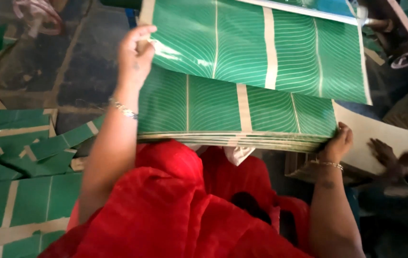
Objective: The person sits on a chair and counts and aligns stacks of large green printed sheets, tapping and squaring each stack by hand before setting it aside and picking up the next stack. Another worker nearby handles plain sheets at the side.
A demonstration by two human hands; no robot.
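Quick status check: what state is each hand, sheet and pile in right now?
Left hand: raised, fingers gripping the left edge of the top sheet.
Top green leaf-patterned glossy sheet: lifted, tilted above the stack.
Stack of green leaf-patterned sheets: flat on the lap, edges aligned.
Right hand: clasping the stack's right corner.
Green offcut strips: scattered loose on the floor at left.
Red fabric garment: draped, wrinkled.

A stack of green leaf-patterned sheets lies flat, its top sheet lifted and tilted.
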